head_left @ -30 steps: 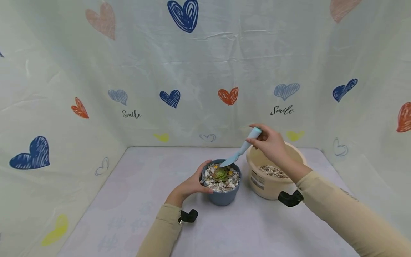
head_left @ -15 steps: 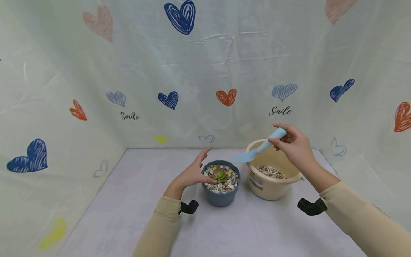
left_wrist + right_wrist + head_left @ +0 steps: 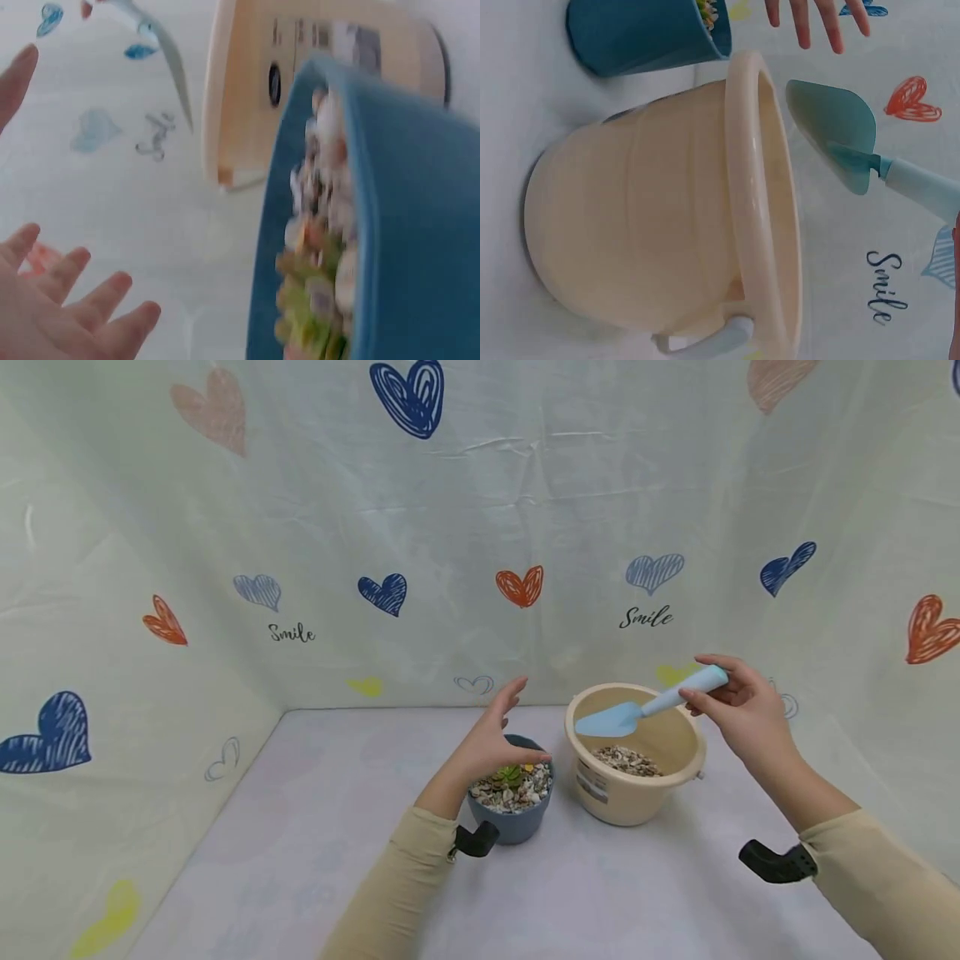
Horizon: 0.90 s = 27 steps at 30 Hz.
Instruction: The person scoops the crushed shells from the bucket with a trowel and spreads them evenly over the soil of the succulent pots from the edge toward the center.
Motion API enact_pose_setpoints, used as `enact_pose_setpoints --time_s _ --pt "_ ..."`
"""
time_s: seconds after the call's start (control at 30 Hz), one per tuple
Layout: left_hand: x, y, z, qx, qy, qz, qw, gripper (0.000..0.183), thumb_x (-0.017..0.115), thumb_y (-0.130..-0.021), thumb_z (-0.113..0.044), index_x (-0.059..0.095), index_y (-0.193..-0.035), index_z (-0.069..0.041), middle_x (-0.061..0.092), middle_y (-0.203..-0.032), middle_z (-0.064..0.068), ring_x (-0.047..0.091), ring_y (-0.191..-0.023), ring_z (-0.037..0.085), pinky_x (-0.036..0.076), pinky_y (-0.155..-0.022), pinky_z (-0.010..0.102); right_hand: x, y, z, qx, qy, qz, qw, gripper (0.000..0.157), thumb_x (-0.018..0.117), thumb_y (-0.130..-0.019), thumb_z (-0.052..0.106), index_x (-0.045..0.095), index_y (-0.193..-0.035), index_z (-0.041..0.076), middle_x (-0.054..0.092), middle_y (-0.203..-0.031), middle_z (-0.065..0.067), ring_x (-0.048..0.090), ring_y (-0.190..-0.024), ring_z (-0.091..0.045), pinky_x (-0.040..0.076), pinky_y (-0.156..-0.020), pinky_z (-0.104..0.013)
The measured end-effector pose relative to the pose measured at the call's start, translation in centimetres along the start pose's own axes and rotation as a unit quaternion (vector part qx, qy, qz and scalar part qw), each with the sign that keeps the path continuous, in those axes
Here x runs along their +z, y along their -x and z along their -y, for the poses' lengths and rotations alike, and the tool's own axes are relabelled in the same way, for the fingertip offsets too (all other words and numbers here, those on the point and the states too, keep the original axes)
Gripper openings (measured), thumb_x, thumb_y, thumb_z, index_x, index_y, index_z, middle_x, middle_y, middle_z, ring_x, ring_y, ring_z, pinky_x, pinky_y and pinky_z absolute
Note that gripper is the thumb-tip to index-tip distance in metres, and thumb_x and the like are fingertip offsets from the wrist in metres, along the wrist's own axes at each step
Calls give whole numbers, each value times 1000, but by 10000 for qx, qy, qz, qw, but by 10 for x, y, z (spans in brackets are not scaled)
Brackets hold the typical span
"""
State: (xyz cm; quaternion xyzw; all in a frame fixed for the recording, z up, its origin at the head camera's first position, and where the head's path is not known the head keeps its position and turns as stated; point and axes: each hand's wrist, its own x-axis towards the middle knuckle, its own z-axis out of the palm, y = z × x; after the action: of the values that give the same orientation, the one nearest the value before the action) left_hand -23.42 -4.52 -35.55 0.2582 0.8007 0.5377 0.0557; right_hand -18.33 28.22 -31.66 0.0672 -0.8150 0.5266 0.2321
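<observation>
From afar, I saw a pale tabletop (image 3: 300, 827). A beige bucket (image 3: 626, 797) stood on it, with a blue pot (image 3: 521, 827) just left of that bucket.

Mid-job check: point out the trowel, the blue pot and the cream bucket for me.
Trowel (image 3: 652, 703): head view, on the handle just above the blade.
Blue pot (image 3: 522, 827): head view, on the outer front wall.
Cream bucket (image 3: 656, 210): right wrist view, on the outer side wall.

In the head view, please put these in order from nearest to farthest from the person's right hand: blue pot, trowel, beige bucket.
1. Trowel: gripped in the right hand.
2. Beige bucket: to the left of that hand.
3. Blue pot: left of the beige bucket.
</observation>
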Motion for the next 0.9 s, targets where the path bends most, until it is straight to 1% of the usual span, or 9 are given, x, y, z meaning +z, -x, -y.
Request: enact_pose_setpoints --time_s 0.1,0.17,0.33,0.47,0.6,0.63,0.73,0.83,0.9 --pt "18 -4 -9 -189 -111 -44 9998 111 90 -70 -23 20 -156 -32 19 -160 -1 22 -145 24 27 -109 57 -6 4 -5 58 104 -16 9999 41 69 -90 5 56 -128 11 62 -93 6 65 -76 -3 53 -70 -15" --pt "30 -9 -14 -352 -243 -233 9988 111 91 -68 -26 22 -155 -31 22 -159 1 25 -143 26 29 -107 58 -9 6 -9 74 151 -9 9999 37 69 -90 5 55 -124 10 62 -94 5 66 -77 -3 53 -71 -16" --pt "60 -23 -19 -501 -701 -763 9934 111 92 -63 -39 30 -154 -25 29 -157 1 29 -141 24 32 -108 49 -14 12 -21 179 27 71 9998 29 67 -91 1 54 -115 11 61 -94 4 67 -78 -3 53 -71 -17" --pt "77 -32 -16 -389 -1000 -883 9903 112 94 -60 -41 33 -152 -19 30 -155 2 32 -140 23 35 -107 45 -15 17 -33 163 -49 134 9998 30 66 -90 -2 54 -114 11 62 -95 5 67 -77 -3 54 -70 -18" --pt "91 -42 -15 -415 -1196 -818 9886 114 93 -59 -43 33 -152 -17 25 -157 8 31 -140 29 35 -106 48 -16 16 -44 57 -561 244 9981 29 62 -91 -8 51 -114 7 65 -97 6 68 -77 -5 54 -70 -19" --pt "94 -44 -15 -473 -1220 -760 9885 114 93 -60 -44 32 -152 -18 23 -158 9 29 -140 30 35 -106 49 -16 15 -47 47 -737 300 9968 29 60 -91 -10 51 -113 6 65 -98 7 69 -78 -5 54 -70 -19" --pt "103 -47 -13 -713 -1320 -544 9872 119 92 -59 -47 26 -155 -19 16 -160 11 23 -143 33 33 -107 51 -16 12 -56 36 -915 485 9946 28 58 -91 -13 49 -111 4 66 -101 10 69 -80 -5 54 -71 -21" --pt "109 -48 -11 -907 -1390 -450 9851 123 93 -58 -47 23 -156 -19 12 -161 10 20 -144 32 33 -107 51 -14 9 -63 65 -528 636 9966 26 60 -91 -11 47 -111 -1 64 -103 15 68 -83 -4 54 -72 -21" --pt "111 -48 -11 -953 -1485 -406 9835 126 93 -57 -47 22 -156 -18 10 -161 10 19 -144 33 33 -107 50 -13 7 -66 107 -204 682 9974 27 62 -91 -8 46 -111 -3 64 -103 16 68 -85 -4 54 -73 -21"
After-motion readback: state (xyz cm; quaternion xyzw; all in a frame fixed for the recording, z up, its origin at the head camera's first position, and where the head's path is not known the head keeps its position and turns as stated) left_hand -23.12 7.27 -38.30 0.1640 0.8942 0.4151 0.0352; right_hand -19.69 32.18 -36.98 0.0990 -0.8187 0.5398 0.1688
